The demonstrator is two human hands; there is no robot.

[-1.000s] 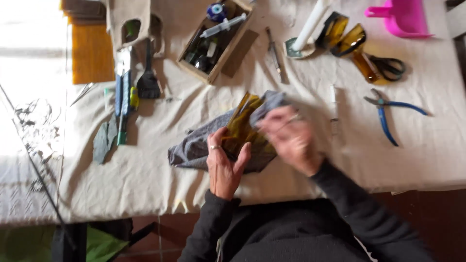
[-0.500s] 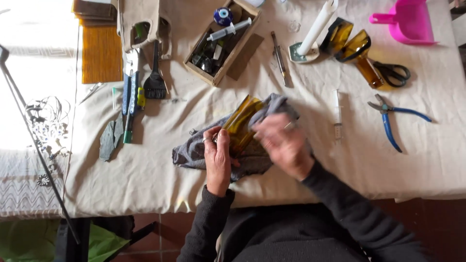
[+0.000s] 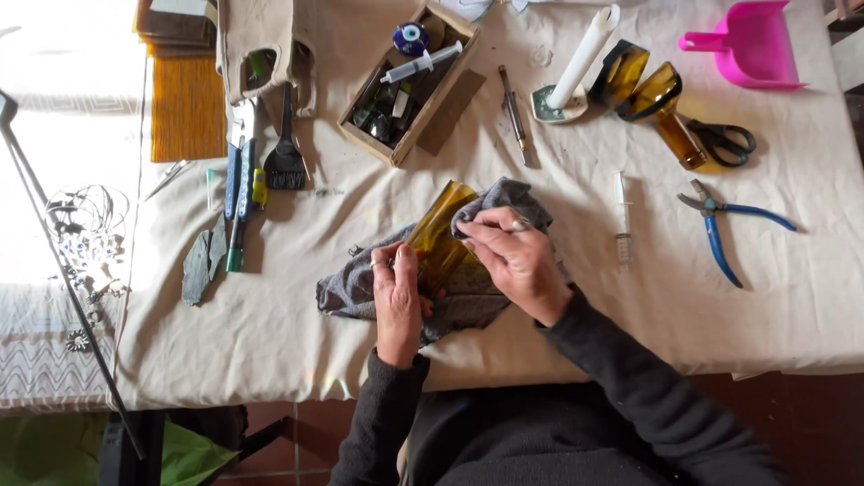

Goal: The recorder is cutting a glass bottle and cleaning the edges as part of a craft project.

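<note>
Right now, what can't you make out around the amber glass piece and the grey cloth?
Head view only:
- The amber glass piece: its lower end is hidden by the left hand and the grey cloth.
- The right hand: the cloth bunched under the fingertips hides how they grip.
- The open wooden box: the dark bits inside are too small to identify.
- The pink plastic dustpan: cut off by the top edge.

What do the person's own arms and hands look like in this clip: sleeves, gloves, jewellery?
Both arms wear long dark charcoal knit sleeves reaching the wrists. The left hand is bare of gloves, with a thin silver ring on one finger. The right hand is ungloved too, also with a ring. No watch or bracelet shows.
</note>
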